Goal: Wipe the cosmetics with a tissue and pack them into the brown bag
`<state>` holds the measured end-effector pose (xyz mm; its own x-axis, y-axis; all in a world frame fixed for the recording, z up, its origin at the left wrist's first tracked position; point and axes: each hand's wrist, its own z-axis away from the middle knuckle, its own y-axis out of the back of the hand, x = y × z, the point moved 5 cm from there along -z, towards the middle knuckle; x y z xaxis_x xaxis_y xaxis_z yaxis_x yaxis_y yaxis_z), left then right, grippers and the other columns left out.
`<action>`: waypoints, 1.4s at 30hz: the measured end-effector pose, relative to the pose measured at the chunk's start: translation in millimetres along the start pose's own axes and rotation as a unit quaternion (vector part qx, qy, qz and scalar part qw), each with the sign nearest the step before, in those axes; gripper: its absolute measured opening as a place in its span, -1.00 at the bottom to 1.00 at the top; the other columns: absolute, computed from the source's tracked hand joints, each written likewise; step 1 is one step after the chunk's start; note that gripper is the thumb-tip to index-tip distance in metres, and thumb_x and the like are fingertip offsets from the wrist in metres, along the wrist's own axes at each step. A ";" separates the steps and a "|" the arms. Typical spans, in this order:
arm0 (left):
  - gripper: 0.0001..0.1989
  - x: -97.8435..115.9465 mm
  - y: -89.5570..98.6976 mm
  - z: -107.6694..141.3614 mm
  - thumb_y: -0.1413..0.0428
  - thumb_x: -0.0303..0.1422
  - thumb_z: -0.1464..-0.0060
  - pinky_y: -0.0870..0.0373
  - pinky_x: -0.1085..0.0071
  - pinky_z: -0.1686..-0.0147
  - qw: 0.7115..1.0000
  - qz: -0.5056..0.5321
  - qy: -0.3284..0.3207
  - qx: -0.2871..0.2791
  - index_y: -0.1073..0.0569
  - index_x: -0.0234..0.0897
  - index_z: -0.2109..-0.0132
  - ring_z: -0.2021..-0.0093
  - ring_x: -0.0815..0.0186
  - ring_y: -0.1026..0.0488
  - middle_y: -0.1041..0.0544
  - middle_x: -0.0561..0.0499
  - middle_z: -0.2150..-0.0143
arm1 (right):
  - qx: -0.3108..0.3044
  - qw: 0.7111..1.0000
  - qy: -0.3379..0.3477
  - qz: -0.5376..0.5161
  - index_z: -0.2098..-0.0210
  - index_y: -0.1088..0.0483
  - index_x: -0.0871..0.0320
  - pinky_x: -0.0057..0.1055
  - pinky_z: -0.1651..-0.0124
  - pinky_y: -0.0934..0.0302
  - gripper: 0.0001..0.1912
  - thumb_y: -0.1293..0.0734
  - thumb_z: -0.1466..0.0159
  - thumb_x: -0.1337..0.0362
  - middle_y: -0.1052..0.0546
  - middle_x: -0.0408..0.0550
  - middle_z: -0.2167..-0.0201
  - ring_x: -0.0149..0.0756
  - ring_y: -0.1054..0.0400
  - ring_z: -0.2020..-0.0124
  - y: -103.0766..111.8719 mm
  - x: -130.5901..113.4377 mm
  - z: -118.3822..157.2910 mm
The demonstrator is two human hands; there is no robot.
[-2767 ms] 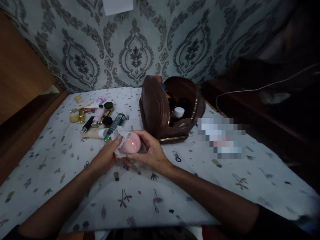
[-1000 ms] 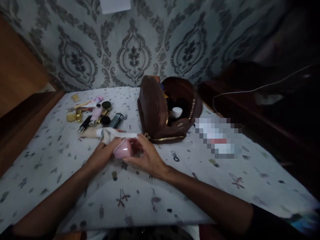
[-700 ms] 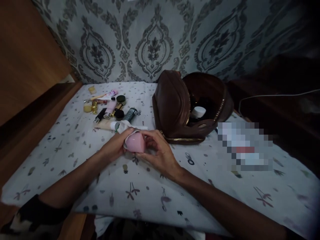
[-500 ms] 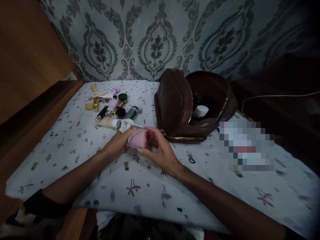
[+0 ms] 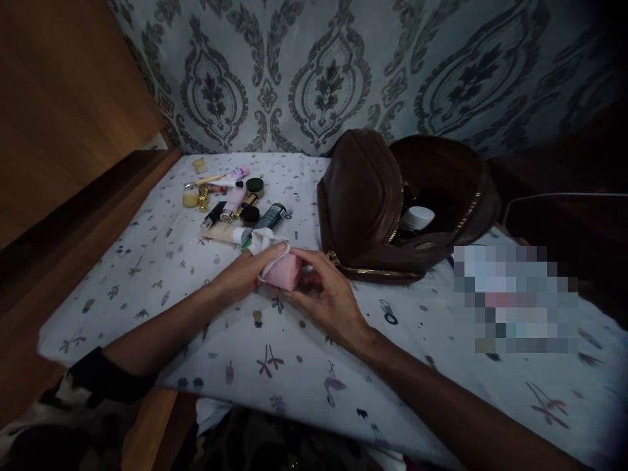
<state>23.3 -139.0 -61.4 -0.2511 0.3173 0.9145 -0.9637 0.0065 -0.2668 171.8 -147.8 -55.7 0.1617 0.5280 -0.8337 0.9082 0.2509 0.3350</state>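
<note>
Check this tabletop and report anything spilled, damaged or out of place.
Nothing looks spilled or damaged, including the visible part of the pink container. Only mild untidiness: the brown zip bag gapes open, and assorted cosmetics lie jumbled to its left. Whatever the pixelated patch at the right hides can't be judged.

pink object (image 5: pixel 285 271) partly hidden by cloth (image 5: pixel 267 241), pixelated item (image 5: pixel 515 297) unreadable, cable (image 5: pixel 569 194) cropped
</note>
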 end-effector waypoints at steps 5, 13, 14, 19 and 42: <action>-0.59 1.6 4.9 1.3 -0.22 -0.06 -0.06 -0.37 0.33 0.02 0.995 -0.077 -0.059 0.019 -0.56 -0.31 0.10 0.04 0.17 -0.48 -0.60 -0.08 0.07 | 0.006 0.998 -0.056 0.009 -0.21 -0.26 0.08 -0.17 0.03 -0.38 -0.32 -0.47 -0.13 0.19 -0.41 0.11 -0.11 -0.08 -0.35 -0.06 -0.6 6.9 1.0; -0.74 24.5 5.5 8.9 -0.12 -0.19 -0.12 -0.36 0.36 0.10 0.969 -0.205 -0.129 0.038 -0.54 -0.26 0.16 0.10 0.18 -0.45 -0.58 -0.03 0.18 | 0.013 0.994 -0.099 -0.037 -0.02 -0.38 0.11 -0.19 0.03 -0.37 -0.47 -0.49 -0.10 0.12 -0.54 0.04 0.08 -0.15 -0.44 0.09 -1.8 6.9 -0.5; -0.73 26.6 7.0 7.6 -0.13 -0.21 -0.10 -0.37 0.37 0.14 0.970 -0.201 -0.128 0.045 -0.53 -0.26 0.12 0.13 0.19 -0.45 -0.58 -0.02 0.19 | 0.013 0.994 -0.098 -0.054 -0.03 -0.37 0.11 -0.21 0.04 -0.38 -0.47 -0.48 -0.10 0.12 -0.53 0.04 0.06 -0.16 -0.45 0.09 -1.5 4.8 -0.5; -0.69 37.2 3.6 5.7 -0.18 -0.34 0.01 -0.39 0.39 0.17 0.969 -0.181 -0.167 -0.011 -0.51 -0.23 0.06 0.13 0.20 -0.50 -0.58 -0.02 0.14 | -0.007 0.987 -0.104 -0.126 -0.11 -0.33 0.08 -0.27 0.09 -0.43 -0.42 -0.47 -0.14 0.08 -0.49 0.08 -0.06 -0.20 -0.46 0.08 -1.8 -2.1 -0.1; -0.48 33.1 -5.8 15.4 -0.04 0.07 -0.18 -0.46 0.30 0.14 0.953 -0.241 -0.133 -0.127 -0.58 -0.33 0.21 0.20 0.16 -0.55 -0.62 -0.10 0.23 | 0.013 0.995 0.071 0.075 -0.14 -0.34 0.03 -0.26 0.11 -0.44 -0.47 -0.45 -0.21 0.10 -0.48 0.04 0.03 -0.15 -0.43 0.06 3.0 -4.7 2.1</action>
<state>19.2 -143.1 -24.9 0.1685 -0.0317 0.9852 -0.9281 0.3315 0.1694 174.5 -151.2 -51.7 0.2424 0.6677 -0.7039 0.8873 0.1408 0.4392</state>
